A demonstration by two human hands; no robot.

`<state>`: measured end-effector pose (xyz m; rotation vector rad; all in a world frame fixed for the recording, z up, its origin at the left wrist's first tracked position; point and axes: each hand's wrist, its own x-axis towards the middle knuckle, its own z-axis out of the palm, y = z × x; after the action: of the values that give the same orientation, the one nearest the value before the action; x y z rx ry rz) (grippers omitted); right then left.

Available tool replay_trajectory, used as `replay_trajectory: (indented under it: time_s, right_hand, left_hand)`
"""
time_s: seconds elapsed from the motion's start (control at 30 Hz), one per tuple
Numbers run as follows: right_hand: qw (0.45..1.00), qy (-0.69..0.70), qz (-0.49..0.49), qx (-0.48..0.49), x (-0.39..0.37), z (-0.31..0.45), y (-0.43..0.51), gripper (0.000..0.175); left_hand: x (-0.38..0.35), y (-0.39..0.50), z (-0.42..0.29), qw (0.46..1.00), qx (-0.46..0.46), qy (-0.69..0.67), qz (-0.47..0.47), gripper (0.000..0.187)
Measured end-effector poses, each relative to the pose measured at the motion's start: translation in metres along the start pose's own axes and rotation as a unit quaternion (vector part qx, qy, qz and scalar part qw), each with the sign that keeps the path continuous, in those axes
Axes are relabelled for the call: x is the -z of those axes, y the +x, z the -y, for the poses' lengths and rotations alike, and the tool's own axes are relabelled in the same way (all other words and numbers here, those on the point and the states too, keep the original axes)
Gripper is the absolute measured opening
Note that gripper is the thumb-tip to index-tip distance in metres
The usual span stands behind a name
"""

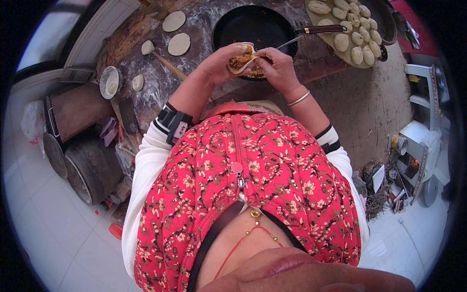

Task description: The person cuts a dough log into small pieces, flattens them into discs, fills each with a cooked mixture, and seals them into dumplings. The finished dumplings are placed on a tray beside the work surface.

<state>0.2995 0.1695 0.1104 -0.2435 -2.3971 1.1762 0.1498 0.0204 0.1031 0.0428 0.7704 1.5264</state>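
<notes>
My left hand (222,62) cups a round dough wrapper (239,70) heaped with brownish-yellow filling. The fingers of my right hand (277,67) pinch the wrapper's right edge. Both hands are over the near rim of a black frying pan (255,25), with more filling in the pan's near part, partly hidden by the hands. A metal utensil handle (290,42) slants out past the right hand. To the left, flat dough rounds (179,44) and small dough lumps (138,83) lie on the floured board (204,27). A wooden rolling pin (169,66) lies partly behind the left forearm.
At the upper right, several filled dough pieces (357,38) rest on a round tray (330,43), with the pan's handle (323,29) reaching over it. A bowl of flour (111,82) stands at the board's left edge. A dark pot (93,171) lies lower left; twigs (375,200) lie lower right.
</notes>
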Motion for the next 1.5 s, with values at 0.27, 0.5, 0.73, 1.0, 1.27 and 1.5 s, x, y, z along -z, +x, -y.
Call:
replay_trajectory:
  time_s: [0.27, 0.5, 0.73, 1.0, 1.27, 1.5]
  right_hand:
    - [0.992, 0.081, -0.011, -0.094, -0.002, -0.003, 0.000, 0.015]
    - [0.928, 0.277, -0.010, -0.249, -0.010, -0.011, 0.001, 0.017]
    - [0.976, 0.133, 0.000, -0.174, -0.008, -0.008, 0.001, 0.012]
    - [0.987, 0.114, -0.003, -0.111, 0.008, 0.008, 0.009, 0.020]
    - [0.999, -0.003, 0.043, -0.001, 0.007, 0.005, 0.008, 0.017]
    - [0.998, 0.034, -0.009, -0.046, 0.003, 0.003, 0.007, 0.014]
  left_hand:
    - [0.000, 0.010, 0.006, 0.983, -0.052, 0.159, -0.075, 0.036]
    - [0.001, 0.013, 0.014, 0.955, -0.094, 0.272, -0.074, 0.037]
    - [-0.001, 0.003, -0.006, 0.984, -0.031, 0.176, 0.005, 0.040]
    - [-0.010, 0.007, -0.011, 0.975, -0.052, 0.214, -0.016, 0.033]
    - [0.000, 0.016, -0.010, 0.986, 0.017, 0.161, -0.032, 0.033]
    - [0.000, 0.014, -0.012, 0.990, 0.006, 0.143, -0.001, 0.034]
